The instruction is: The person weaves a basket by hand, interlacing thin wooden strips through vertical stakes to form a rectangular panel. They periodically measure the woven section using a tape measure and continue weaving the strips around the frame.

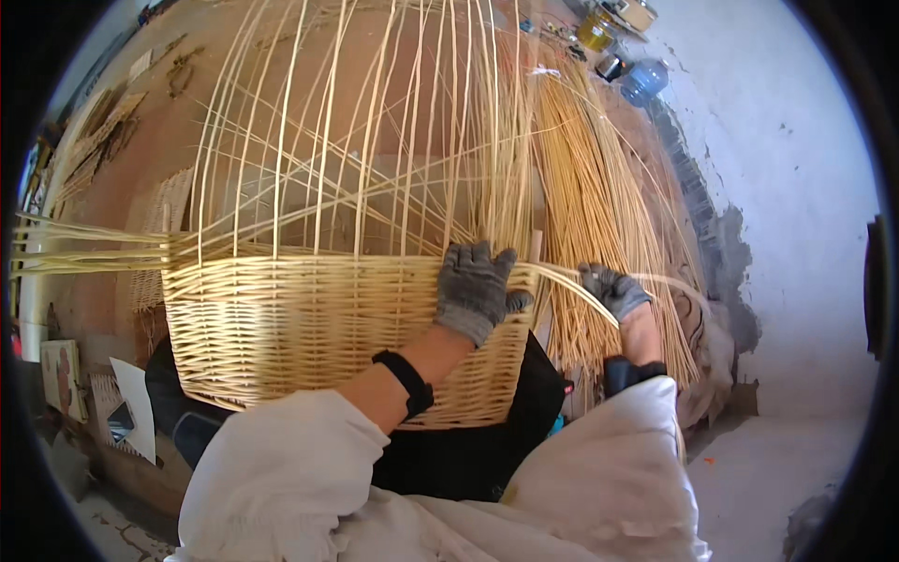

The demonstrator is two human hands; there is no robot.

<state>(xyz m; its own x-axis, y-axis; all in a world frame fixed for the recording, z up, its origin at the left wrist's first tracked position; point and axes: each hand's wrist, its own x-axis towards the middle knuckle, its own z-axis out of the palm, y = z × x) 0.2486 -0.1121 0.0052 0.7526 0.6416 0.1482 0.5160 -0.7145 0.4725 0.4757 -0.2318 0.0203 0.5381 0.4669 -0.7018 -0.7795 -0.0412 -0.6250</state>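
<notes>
A partly woven wicker basket (pixel 309 323) rests across my lap, its tall upright stakes (pixel 323 140) rising beyond the woven edge. My left hand (pixel 473 290), in a grey glove, lies flat against the top of the weave near the right corner, fingers stretched out. Pale willow rods (pixel 567 278) come off that corner and curve to the right. At their outer side my gloved right hand (pixel 613 290) is closed around a rod; its fingertips are partly hidden. More rod ends (pixel 89 248) stick out beyond the basket's left edge.
A large bundle of loose rods (pixel 585 187) lies on the floor at the right, beside a pale wall (pixel 777 159). Far right stand a blue water bottle (pixel 644 82) and a container of yellow liquid (pixel 596 32). A white sheet (pixel 137 412) lies at the left.
</notes>
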